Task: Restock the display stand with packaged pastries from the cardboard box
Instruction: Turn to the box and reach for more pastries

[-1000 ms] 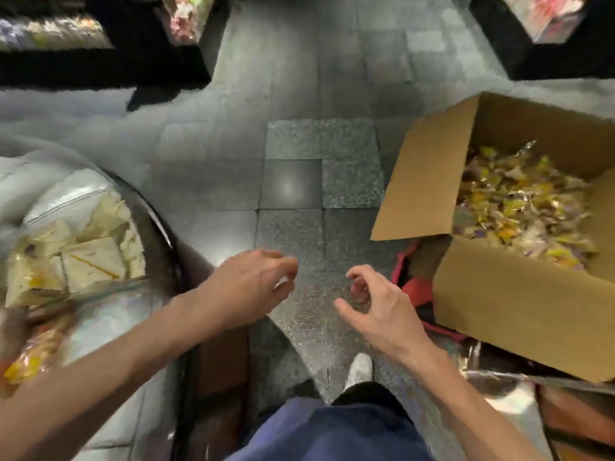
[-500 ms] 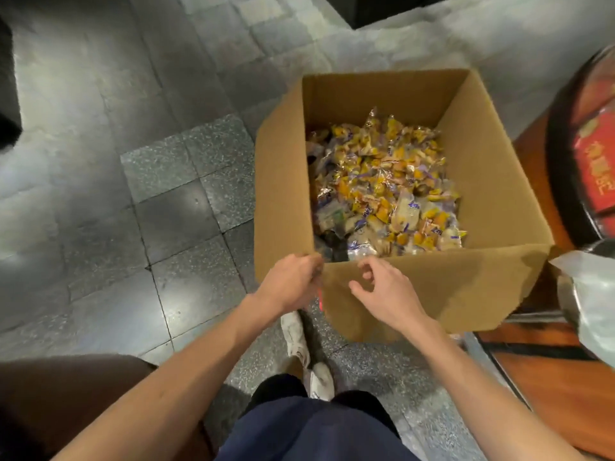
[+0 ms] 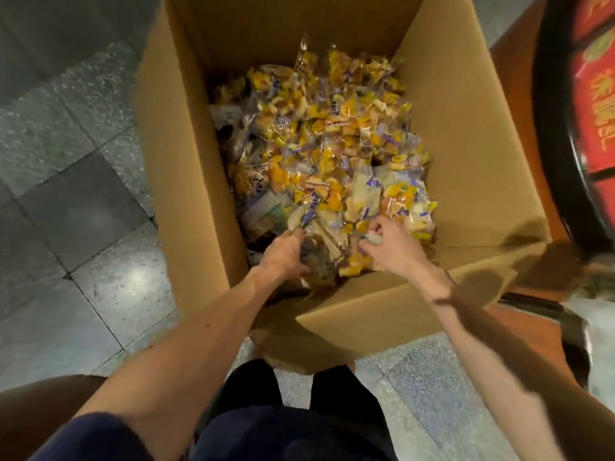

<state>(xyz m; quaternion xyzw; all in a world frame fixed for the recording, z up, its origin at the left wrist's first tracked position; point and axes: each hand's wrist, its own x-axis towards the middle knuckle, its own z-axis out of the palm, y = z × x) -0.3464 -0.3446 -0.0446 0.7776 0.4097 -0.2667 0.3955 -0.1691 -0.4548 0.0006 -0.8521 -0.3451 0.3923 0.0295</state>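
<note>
Cardboard box point(image 3: 186, 161) open above; walls bar side entry. Packaged pastries point(image 3: 332, 144) cover its bottom. Black-rimmed stand point(image 3: 559, 161) sits just beside the right wall.

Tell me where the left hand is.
Head view: the left hand is inside the cardboard box, among the packaged pastries by its near wall, left of the right hand.

Open cardboard box point(image 3: 186, 168) holds heaped yellow-wrapped packaged pastries point(image 3: 336, 151).

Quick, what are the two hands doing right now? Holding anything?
Left hand: fingers dug into the packaged pastries; cannot tell if it holds one.
Right hand: curled, pinching a pastry packet.
</note>
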